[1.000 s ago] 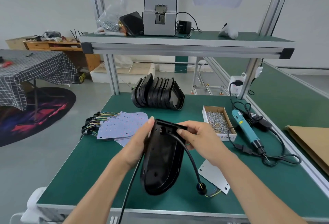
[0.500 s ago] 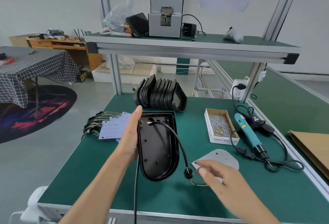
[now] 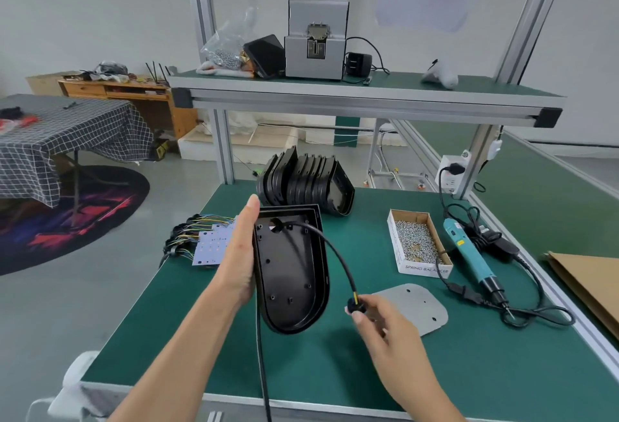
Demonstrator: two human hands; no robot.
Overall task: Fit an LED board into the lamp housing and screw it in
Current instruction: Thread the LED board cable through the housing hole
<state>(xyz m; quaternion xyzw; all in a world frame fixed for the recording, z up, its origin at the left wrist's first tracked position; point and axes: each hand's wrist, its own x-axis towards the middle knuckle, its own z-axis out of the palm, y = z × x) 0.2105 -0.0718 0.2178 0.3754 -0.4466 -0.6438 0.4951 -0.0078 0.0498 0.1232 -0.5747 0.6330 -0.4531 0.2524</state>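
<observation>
- The left hand [image 3: 238, 255] is propping the black lamp housing [image 3: 290, 271] open side up over the green table [image 3: 469, 371], fingers straight along its left edge.
- The right hand [image 3: 385, 331] is pinching the grommet [image 3: 353, 306] on the black cable [image 3: 331, 247] that is running from the housing's hole.
- The grey plate [image 3: 418, 307], possibly an LED board lying face down, is lying just right of the housing.
- Screw box [image 3: 418, 242] and electric screwdriver [image 3: 469, 254] are lying further right.
</observation>
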